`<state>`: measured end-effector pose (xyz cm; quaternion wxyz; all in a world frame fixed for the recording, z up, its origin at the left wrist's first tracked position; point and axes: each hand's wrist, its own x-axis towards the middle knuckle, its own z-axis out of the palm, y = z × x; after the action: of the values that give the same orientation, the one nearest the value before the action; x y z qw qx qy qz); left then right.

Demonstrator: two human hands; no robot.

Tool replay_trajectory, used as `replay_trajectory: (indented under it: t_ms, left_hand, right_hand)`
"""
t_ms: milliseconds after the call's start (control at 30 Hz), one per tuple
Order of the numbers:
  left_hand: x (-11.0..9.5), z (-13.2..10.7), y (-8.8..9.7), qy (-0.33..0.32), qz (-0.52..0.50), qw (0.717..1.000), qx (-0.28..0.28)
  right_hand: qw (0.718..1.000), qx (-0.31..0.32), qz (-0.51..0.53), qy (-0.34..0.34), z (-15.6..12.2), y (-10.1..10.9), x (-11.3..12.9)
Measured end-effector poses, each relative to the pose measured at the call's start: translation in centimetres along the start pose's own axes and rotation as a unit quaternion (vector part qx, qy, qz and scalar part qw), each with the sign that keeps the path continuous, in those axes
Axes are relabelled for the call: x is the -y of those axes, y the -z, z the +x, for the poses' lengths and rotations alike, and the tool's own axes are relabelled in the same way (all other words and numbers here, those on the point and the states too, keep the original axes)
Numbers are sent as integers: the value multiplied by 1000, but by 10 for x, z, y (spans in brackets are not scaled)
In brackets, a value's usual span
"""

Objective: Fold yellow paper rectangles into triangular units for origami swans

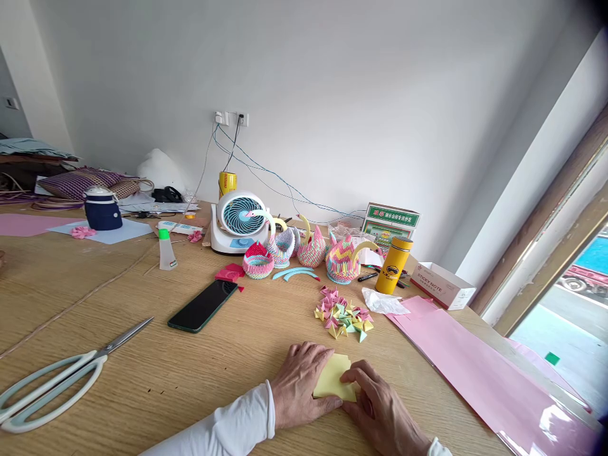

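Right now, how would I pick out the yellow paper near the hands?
From the white fan on the wooden table, come nearer and rightward. Between the left hand and the right hand is the yellow paper. Unlike the small folded pieces heaped beyond it, it is larger, plain yellow and touched by both hands.

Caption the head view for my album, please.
Left hand and right hand handle pale yellow paper near pink, yellow and green folded paper triangles on a wooden table.
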<state>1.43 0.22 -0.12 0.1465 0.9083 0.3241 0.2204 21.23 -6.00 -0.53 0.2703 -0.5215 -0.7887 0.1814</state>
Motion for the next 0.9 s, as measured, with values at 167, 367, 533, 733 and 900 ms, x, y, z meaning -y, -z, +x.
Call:
replay_trajectory:
  t_ms: [167, 367, 533, 733, 900]
  left_hand:
    - [1, 0, -1, -1, 6, 1000, 3]
    - [1, 0, -1, 4, 10, 1000, 3]
    - [0, 0, 1, 3, 13, 1000, 10]
    - [-1, 0, 3, 5, 18, 1000, 12]
    - [-3, 0, 4, 8, 25, 1000, 15]
  right_hand:
    - [1000, -5, 1, 4, 0, -2, -1]
    - [1000, -5, -10, 10, 0, -2, -3]
    - [1000, 0, -8, 3, 0, -1, -1]
    - [1000, 1, -9, 6, 0, -2, -1]
    - [1000, 0, -12, 10, -1, -1, -1]
